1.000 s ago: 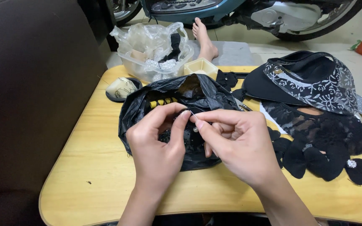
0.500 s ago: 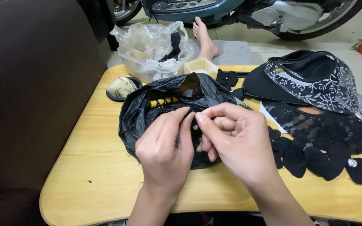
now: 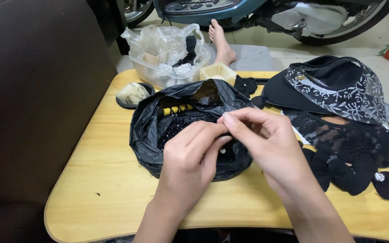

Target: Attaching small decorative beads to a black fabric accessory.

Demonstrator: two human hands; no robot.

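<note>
Both my hands meet over an open black plastic bag [image 3: 147, 135] that holds small black beads [image 3: 176, 126] and a yellow-banded item [image 3: 176, 109]. My left hand [image 3: 190, 168] has its fingers curled, and a small pale bead [image 3: 223, 150] shows under its fingertips. Thumb and forefinger of my right hand [image 3: 266, 144] are pinched together, touching the left fingertips. Whatever is between them is too small to make out.
The bag lies on a light wooden table [image 3: 95, 193]. A clear plastic bag with a tub [image 3: 163, 49], a small square cream box [image 3: 218, 72] and a dark dish [image 3: 133, 94] sit behind. Black lace pieces [image 3: 356, 153] and a patterned black hat [image 3: 334, 85] lie right. A person's bare foot [image 3: 221, 40] and a scooter are beyond.
My hands have closed in on each other above the bag. The left fingers have curled in toward the right fingertips, and the pale bead now sits under them.
</note>
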